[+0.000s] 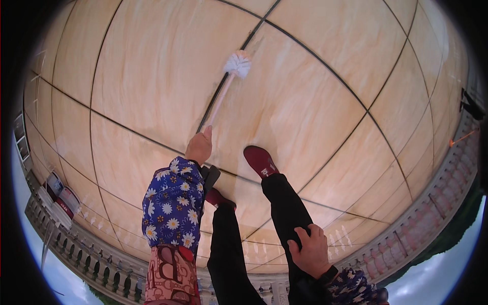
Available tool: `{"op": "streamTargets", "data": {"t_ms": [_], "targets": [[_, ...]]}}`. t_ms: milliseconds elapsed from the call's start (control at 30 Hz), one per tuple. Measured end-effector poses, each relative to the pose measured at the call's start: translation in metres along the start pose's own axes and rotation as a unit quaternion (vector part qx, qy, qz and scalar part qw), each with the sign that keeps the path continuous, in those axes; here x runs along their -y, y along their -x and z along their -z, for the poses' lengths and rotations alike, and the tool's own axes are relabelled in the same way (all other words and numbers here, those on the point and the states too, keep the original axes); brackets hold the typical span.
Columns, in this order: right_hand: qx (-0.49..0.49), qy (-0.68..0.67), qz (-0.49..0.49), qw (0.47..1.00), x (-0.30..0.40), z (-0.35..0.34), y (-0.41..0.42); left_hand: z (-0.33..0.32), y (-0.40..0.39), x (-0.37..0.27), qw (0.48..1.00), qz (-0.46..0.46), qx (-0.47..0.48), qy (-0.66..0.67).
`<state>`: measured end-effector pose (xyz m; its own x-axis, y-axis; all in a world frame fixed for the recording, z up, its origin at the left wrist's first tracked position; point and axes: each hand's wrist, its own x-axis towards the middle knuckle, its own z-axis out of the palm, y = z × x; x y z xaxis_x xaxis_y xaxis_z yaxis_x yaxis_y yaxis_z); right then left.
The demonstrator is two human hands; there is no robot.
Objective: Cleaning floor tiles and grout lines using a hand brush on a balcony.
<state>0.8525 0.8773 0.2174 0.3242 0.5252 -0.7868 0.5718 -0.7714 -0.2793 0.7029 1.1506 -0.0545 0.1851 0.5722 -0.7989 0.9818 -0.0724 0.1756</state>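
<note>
My left hand (199, 146) grips the pale pink handle of a round-headed toilet brush (222, 95). Its white bristles, peach-coloured at the far end, touch the tiled floor (305, 91) over a dark joint line. Greyish smudges run along this line beside the brush. A blue daisy-print sleeve covers my left forearm, and a black device sits at the wrist. My right hand (310, 249) rests with slightly spread, bent fingers on my black-trousered leg (291, 213). It holds nothing that I can see.
My dark red shoes (260, 160) stand on the glossy beige tiles. A stone balustrade (411, 228) curves around behind and to the right. Several objects bearing writing (63, 198) stand at far left. An orange long-handled tool (463, 137) and a dark figure, indistinct (472, 106), appear at far right.
</note>
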Motion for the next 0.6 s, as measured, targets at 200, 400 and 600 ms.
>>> {"op": "streamTargets", "data": {"t_ms": [200,400,600], "targets": [[-0.008,0.001,0.001,1.000,0.010,-0.013,0.011,-0.034,0.065,0.115,0.998,0.054,0.010,-0.009],[-0.019,0.051,-0.017,0.998,0.010,-0.021,0.020,-0.063,0.156,0.216,0.986,0.141,0.079,-0.036],[-0.020,0.037,-0.002,0.999,0.019,-0.049,0.029,-0.041,0.005,0.074,0.999,-0.016,0.000,0.042]]}}
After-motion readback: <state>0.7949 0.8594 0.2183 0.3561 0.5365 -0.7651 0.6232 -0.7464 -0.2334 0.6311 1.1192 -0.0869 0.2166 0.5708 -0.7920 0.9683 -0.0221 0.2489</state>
